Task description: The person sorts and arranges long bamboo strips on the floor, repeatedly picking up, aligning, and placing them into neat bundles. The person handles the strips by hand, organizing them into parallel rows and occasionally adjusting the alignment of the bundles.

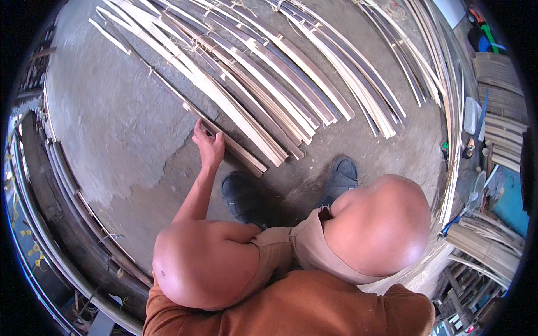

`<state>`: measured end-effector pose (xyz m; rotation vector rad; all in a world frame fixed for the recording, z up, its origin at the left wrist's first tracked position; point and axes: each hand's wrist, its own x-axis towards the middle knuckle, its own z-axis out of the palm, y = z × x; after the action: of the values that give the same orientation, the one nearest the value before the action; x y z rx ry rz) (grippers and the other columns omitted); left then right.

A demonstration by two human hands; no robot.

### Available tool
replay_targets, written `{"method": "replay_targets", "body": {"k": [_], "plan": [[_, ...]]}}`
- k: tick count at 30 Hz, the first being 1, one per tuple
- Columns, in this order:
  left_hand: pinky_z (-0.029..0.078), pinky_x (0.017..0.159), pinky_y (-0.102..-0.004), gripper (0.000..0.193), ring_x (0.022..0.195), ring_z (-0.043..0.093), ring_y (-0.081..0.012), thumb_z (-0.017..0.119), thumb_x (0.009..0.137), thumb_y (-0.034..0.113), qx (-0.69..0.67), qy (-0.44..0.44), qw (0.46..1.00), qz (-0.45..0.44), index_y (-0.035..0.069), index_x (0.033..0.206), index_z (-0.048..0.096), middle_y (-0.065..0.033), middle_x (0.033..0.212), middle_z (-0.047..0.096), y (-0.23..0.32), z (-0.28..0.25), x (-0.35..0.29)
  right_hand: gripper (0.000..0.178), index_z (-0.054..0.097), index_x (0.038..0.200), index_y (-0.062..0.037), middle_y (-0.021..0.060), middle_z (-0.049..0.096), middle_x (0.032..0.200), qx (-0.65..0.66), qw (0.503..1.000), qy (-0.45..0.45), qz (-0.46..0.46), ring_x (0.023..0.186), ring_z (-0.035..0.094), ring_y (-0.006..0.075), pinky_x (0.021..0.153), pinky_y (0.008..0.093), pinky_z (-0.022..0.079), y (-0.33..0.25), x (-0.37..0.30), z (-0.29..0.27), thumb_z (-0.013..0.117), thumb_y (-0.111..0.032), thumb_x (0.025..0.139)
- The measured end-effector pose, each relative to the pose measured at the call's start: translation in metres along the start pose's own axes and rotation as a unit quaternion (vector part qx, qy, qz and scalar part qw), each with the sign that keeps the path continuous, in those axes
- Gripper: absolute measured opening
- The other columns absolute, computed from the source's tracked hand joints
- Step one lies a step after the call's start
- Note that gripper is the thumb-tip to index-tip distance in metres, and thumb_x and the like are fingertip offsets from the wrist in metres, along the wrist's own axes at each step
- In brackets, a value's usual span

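L hand (209, 147) grip is half-curled at the leftmost strip bundle (242, 153) on the floor (129, 129), prob. to steady it; can't tell if it's pinching. Other bundles (268, 150) lie roughly parallel, prob. for separation (R hand's out of view).

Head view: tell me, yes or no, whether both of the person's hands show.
No, only the left hand shows, at a narrow bundle of strips on the floor.

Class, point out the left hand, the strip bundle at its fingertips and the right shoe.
Left hand (210, 147): head view, back of the hand.
Strip bundle (245, 157): head view, near-end section.
Right shoe (342, 175): head view, upper.
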<state>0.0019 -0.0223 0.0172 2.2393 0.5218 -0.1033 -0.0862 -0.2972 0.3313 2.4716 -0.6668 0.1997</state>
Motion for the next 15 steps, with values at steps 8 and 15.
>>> {"method": "replay_targets", "body": {"k": [8, 15], "plan": [[0.033, 0.105, -0.0531, 0.055, 0.122, 0.043, -0.0418, 0.069, 0.086, 0.023, 0.103, 0.010, 0.958, 0.268, 0.011, 0.136, 0.050, -0.0270, 0.133, 0.041, 0.068, 0.004, 0.001, 0.010, 0.061, 0.070, -0.0087, 0.0124, 0.060, 0.074, 0.239, 0.959, -0.041, -0.146, 0.067, 0.056, 0.0362, 0.066, 0.0440, 0.046, 0.004, 0.035, -0.046, 0.066, -0.017, 0.071], [0.035, 0.103, -0.0531, 0.059, 0.123, 0.043, -0.0415, 0.070, 0.087, 0.025, 0.170, -0.043, 0.955, 0.238, 0.014, 0.139, 0.047, -0.0269, 0.134, 0.042, 0.097, 0.039, -0.009, 0.028, 0.065, 0.100, -0.0004, 0.0158, 0.069, 0.087, 0.492, 0.771, -0.401, -0.053, 0.075, 0.064, 0.0199, 0.071, 0.0355, 0.050, 0.053, -0.015, 0.344, 0.061, -0.028, 0.097]]}}
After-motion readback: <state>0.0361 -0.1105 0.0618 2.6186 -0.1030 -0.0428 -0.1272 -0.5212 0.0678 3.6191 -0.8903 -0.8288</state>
